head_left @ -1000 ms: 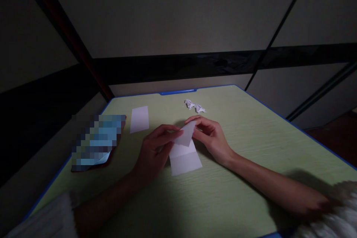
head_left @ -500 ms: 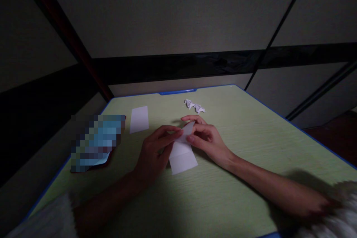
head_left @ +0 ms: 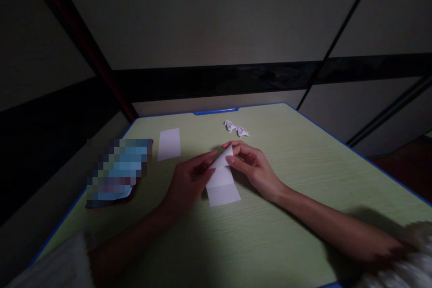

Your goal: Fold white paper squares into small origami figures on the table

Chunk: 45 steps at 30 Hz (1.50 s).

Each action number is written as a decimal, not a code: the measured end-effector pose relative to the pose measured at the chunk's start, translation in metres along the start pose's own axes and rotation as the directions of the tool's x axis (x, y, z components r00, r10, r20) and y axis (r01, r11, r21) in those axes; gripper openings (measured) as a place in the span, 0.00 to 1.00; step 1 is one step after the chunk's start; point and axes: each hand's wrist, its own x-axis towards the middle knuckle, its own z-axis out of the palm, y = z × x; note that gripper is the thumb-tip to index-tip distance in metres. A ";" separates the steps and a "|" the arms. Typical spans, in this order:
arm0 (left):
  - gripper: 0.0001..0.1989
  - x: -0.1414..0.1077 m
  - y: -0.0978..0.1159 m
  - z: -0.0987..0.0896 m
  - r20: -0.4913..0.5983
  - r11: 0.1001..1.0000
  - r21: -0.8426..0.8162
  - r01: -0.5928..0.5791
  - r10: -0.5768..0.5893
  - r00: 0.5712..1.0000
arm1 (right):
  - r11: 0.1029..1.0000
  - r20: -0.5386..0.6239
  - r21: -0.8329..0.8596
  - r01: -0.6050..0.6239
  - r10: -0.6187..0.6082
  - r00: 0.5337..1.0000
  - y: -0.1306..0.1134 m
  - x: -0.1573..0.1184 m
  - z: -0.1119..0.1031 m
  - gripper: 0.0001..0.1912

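Observation:
A white sheet of paper (head_left: 222,192) is held between my two hands over the table. Its far end is folded over on a slant, and a crease crosses the lower part. My right hand (head_left: 253,166) pinches the folded flap, thumb on top and fingers behind it. At the other side of the fold, my left hand (head_left: 189,177) grips the paper's left edge, its thumb on the near face and its fingers behind. Part of the paper's left edge is hidden by my left thumb.
Two small folded paper figures, a left one (head_left: 230,126) and a right one (head_left: 242,131), sit beyond my hands. A blank white paper (head_left: 169,144) lies at the far left. Nearer on the left is a blurred-out flat device (head_left: 121,175). The green table (head_left: 303,166) has a blue edge, with panels behind it.
My left fingers have shifted back from the top of the fold, and the left thumb now shows lower on the paper. The flap leans at a slightly different slant.

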 end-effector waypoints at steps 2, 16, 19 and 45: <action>0.17 0.002 0.000 0.001 0.012 0.991 -0.099 0.085 -0.084 0.996 | 0.998 -0.012 0.063 -0.028 0.029 1.000 0.003 0.001 0.000 0.06; 0.11 0.010 0.004 0.001 0.147 0.901 -0.292 0.320 -0.288 0.946 | 0.962 -0.044 0.127 -0.241 0.248 0.968 0.002 -0.001 0.002 0.13; 0.10 0.011 0.004 0.000 0.114 0.906 -0.267 0.329 -0.309 0.944 | 0.962 -0.013 0.143 -0.233 0.237 0.971 0.002 -0.001 0.002 0.11; 0.08 0.006 0.000 0.001 0.035 0.982 0.047 0.183 -0.185 0.982 | 0.968 -0.150 0.239 -0.076 0.114 0.982 0.002 0.001 0.002 0.08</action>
